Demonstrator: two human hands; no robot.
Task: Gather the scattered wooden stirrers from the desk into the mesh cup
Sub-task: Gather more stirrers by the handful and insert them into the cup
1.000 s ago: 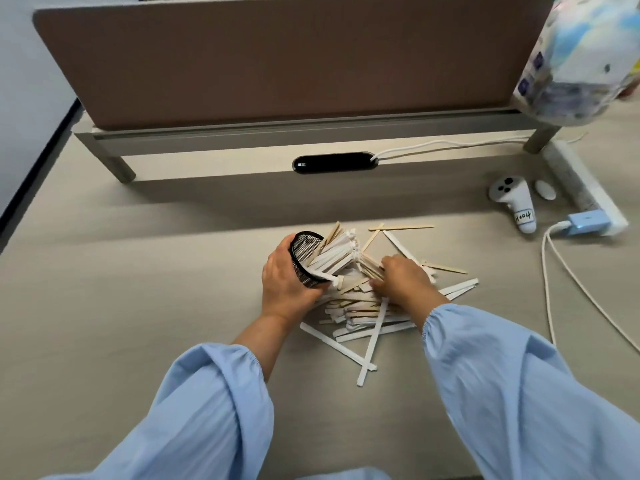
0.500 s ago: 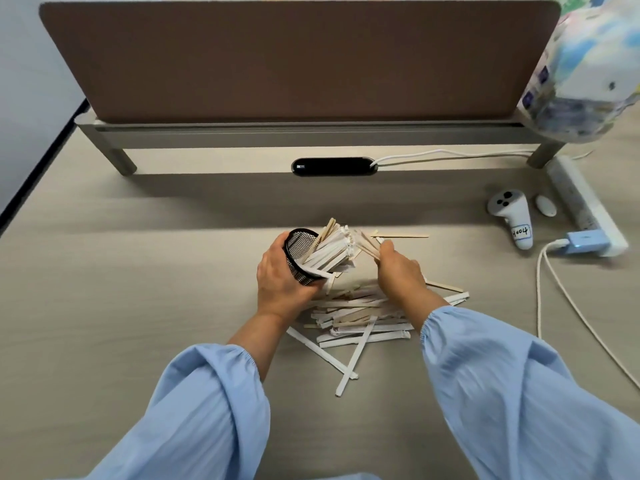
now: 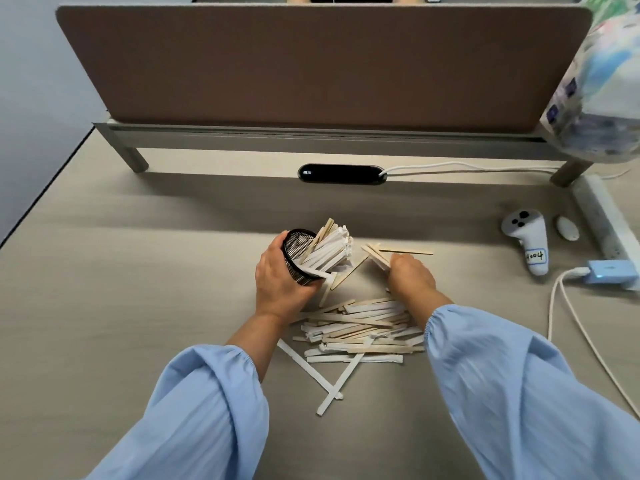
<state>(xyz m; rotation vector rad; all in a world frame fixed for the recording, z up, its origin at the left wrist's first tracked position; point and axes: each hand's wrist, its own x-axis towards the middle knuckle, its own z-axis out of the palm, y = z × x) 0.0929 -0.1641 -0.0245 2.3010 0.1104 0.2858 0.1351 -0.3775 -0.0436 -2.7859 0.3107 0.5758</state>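
At the desk's (image 3: 104,306) middle, the black mesh cup (image 3: 298,255), tilted and packed with stirrers, sits clasped in the left hand (image 3: 280,282), while the right hand (image 3: 410,277) pinches a few stirrers (image 3: 375,254) beside it, above the loose pile (image 3: 360,332).

There is one view only, from the camera on my head, so nothing is shared with a second view. It looks forward and steeply down over my desk (image 3: 104,306), wide enough that the edges bend. My sleeves (image 3: 194,410) fill the bottom corners, very near the lens; my left hand (image 3: 280,285) and right hand (image 3: 410,278) sit close to the middle of the frame, at arm's reach. The brown divider panel (image 3: 325,64) stands across the top, at the far end of the desk, facing me squarely. The white controller (image 3: 528,242) lies toward the right edge.
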